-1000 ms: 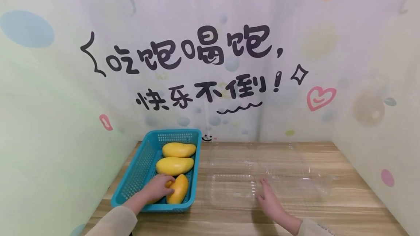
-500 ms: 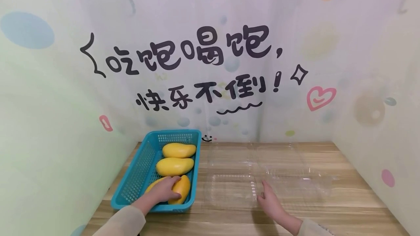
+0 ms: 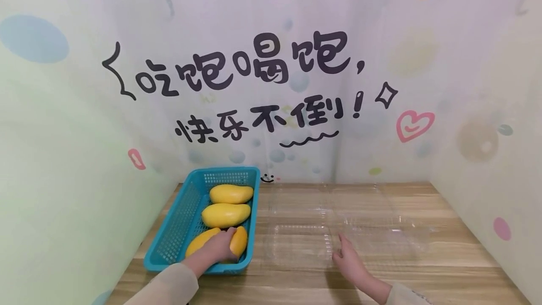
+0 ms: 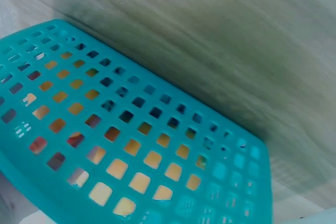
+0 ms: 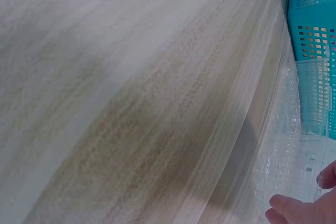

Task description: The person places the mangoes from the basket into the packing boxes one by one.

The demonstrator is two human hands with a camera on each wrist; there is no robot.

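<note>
My left hand (image 3: 220,247) reaches into a blue-green plastic basket (image 3: 152,244) and grips a mango (image 3: 240,239) at its front right, with fingers curled over the fruit. Another mango (image 3: 199,244) lies partly hidden beneath that hand and wrist. In the left wrist view the basket's perforated wall (image 4: 142,102) covers most of the hand and fruit. My right hand (image 3: 350,262) rests by the near part of a clear plastic clamshell box (image 3: 300,226), its fingers relaxed and apart in the right wrist view. Whether those fingers press the box (image 5: 294,150) is hard to tell.
Two more yellow mangoes, a rear one (image 3: 230,194) and a middle one (image 3: 226,215), lie crosswise in the basket. The box's transparent lid or second half (image 3: 381,234) spreads to the right on the wooden table (image 3: 457,267). A printed curtain (image 3: 296,164) stands behind.
My left hand has slid right over the front right mango and curled further round it, uncovering more of the mango beside it. The right hand has stayed in place.
</note>
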